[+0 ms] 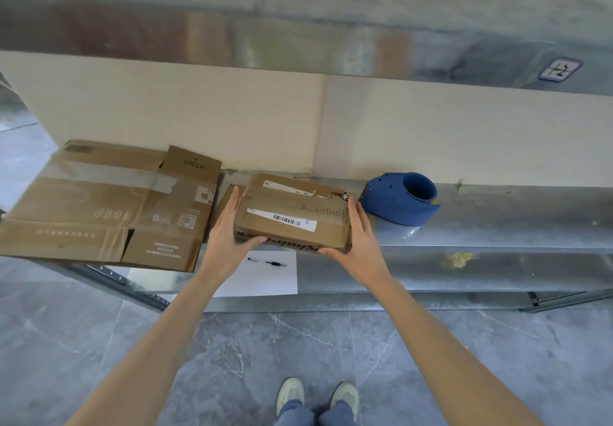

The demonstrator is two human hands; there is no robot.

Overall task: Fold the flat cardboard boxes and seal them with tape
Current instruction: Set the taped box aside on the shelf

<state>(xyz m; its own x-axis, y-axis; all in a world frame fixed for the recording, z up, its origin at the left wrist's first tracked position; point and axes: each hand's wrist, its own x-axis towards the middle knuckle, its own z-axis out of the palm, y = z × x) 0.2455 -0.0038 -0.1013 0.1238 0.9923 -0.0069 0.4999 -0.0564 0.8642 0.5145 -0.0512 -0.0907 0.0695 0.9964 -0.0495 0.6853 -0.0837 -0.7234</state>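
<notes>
Left hand (229,226) and right hand (360,236) are spread, straight fingers pressed flat against the two ends of the small brown cardboard box with a barcode label (292,216), thumbs along its near face. The box sits on the grey metal shelf (497,220). I judge an even squeeze from both sides will square the walls and bring the top flaps together before taping. Counted: one formed box, one large flattened brown cardboard box (99,206) left of it, one blue plastic tape dispenser (403,198) just right, one white paper sheet (265,283) below
</notes>
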